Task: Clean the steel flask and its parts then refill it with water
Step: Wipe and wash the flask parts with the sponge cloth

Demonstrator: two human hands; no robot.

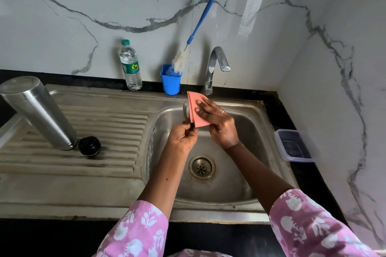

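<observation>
The steel flask body (pixel 39 110) stands upside down on the draining board, leaning in view toward the upper left. Its black stopper (pixel 89 145) lies just to its right. Over the sink basin (pixel 246 131) my left hand (pixel 183 136) grips the lower edge of a steel cap (pixel 186 109), mostly hidden. My right hand (pixel 217 122) presses a folded pink cloth (pixel 197 110) against that cap with the fingers laid flat on it.
A tap (pixel 216 64) stands behind the basin, no water running. A blue cup (pixel 170 81) holds a long blue-handled bottle brush (pixel 199 25). A plastic water bottle (pixel 130 67) stands at the wall. A clear plastic box (pixel 292 145) sits on the black counter at right.
</observation>
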